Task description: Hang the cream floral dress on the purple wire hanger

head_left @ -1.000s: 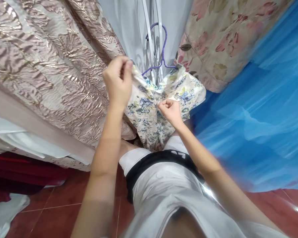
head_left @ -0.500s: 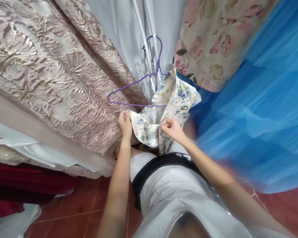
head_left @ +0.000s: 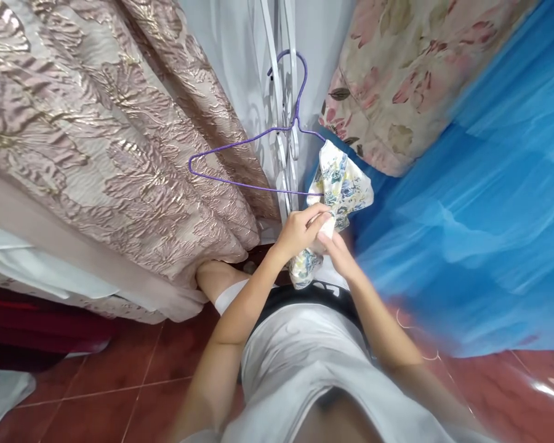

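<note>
A small white garment with a blue and yellow floral print (head_left: pixel 346 184) hangs from the right arm of a purple hanger (head_left: pixel 240 143). The hanger's left arm is bare. My left hand (head_left: pixel 300 232) has crossed to the garment's front, its thumb and fingers closed on a white edge of the cloth. Close beside it, my right hand (head_left: pixel 338 251) pinches the same edge from the right. Below the hands the lower part of the garment dangles in front of my lap. The cloth between the palms is partly hidden by the fingers.
Pink and gold brocade fabric (head_left: pixel 133 141) hangs on the left. Floral fabric (head_left: pixel 425 67) and blue tulle (head_left: pixel 457 234) hang on the right. White metal bars (head_left: pixel 281 92) rise behind the hanger, over a red tiled floor (head_left: pixel 166 369).
My left hand has let go of the garment's left side and moved right to meet my right hand. The garment has slid off the hanger's left part and bunched toward the right.
</note>
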The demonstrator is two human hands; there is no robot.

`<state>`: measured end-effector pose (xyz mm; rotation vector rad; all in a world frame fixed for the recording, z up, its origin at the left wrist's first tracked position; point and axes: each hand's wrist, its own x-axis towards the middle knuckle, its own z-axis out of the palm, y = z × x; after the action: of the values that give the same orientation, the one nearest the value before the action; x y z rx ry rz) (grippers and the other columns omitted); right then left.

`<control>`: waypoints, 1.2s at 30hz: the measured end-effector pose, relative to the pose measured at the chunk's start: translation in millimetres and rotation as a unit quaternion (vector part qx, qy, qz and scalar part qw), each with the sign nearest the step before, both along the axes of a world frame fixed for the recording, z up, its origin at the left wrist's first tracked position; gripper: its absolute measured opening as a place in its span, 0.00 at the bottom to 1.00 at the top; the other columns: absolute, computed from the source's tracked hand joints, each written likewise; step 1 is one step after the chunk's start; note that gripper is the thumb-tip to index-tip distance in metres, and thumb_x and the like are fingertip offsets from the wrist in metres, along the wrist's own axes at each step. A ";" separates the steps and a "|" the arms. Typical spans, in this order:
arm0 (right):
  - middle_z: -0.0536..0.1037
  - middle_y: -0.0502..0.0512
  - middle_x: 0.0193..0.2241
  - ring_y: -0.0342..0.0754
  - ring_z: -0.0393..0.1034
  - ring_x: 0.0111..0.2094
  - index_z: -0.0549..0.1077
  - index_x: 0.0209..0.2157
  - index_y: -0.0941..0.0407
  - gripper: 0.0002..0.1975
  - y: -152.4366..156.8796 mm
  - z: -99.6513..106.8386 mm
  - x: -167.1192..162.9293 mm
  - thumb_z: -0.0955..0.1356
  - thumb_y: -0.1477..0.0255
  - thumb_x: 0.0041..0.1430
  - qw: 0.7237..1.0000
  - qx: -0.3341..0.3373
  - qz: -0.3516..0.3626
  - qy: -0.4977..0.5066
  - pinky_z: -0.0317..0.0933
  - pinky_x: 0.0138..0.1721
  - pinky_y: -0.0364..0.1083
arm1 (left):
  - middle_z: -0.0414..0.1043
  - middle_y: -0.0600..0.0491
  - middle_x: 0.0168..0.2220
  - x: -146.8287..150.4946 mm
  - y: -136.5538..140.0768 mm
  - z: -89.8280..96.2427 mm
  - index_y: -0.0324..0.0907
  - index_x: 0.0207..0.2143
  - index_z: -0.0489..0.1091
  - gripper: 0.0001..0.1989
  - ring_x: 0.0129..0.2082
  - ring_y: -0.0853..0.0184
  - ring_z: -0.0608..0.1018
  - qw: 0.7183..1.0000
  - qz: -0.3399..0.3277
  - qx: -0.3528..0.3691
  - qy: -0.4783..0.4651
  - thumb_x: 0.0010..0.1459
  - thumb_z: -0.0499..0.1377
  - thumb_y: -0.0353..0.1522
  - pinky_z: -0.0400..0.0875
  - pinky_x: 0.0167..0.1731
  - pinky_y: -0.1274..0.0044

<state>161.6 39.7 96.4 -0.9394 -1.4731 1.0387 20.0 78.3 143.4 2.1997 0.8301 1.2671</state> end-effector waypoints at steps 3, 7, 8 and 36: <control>0.73 0.65 0.59 0.61 0.66 0.62 0.69 0.61 0.56 0.35 7.3 -13.4 11.5 0.66 0.46 0.63 0.999 -0.009 -0.042 -0.010 0.57 0.65 0.56 | 0.78 0.52 0.38 8.7 6.2 -13.5 0.42 0.45 0.75 0.12 0.37 0.66 0.79 0.998 -0.036 -0.032 0.027 0.70 0.54 0.37 0.69 0.39 0.78; 0.54 0.66 0.71 0.58 0.48 0.72 0.40 0.74 0.54 0.52 22.2 -29.3 22.9 0.61 0.39 0.61 0.989 -0.041 -0.136 0.045 0.51 0.69 0.56 | 0.79 0.51 0.38 22.0 9.5 -32.9 0.41 0.44 0.75 0.13 0.37 0.65 0.78 0.992 -0.077 -0.071 0.069 0.70 0.53 0.35 0.69 0.39 0.78; 0.52 0.66 0.72 0.58 0.48 0.72 0.36 0.74 0.53 0.53 23.1 -30.9 24.8 0.60 0.38 0.61 0.988 -0.058 -0.134 0.054 0.53 0.68 0.56 | 0.78 0.51 0.38 24.0 9.2 -36.2 0.40 0.44 0.75 0.13 0.37 0.65 0.78 0.992 -0.076 -0.079 0.067 0.70 0.53 0.36 0.69 0.40 0.78; 0.76 0.52 0.29 0.48 0.69 0.30 0.77 0.28 0.54 0.16 75.8 92.2 127.6 0.75 0.56 0.55 0.960 0.228 -0.122 -0.104 0.63 0.31 0.47 | 0.73 0.51 0.31 -153.2 30.7 -12.0 0.42 0.26 0.73 0.19 0.36 0.62 0.73 0.971 0.146 0.039 0.186 0.63 0.59 0.45 0.65 0.47 0.68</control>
<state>289.2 115.6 188.6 -0.8816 -1.6267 0.4012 -133.1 108.9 131.4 2.4902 1.3111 1.0362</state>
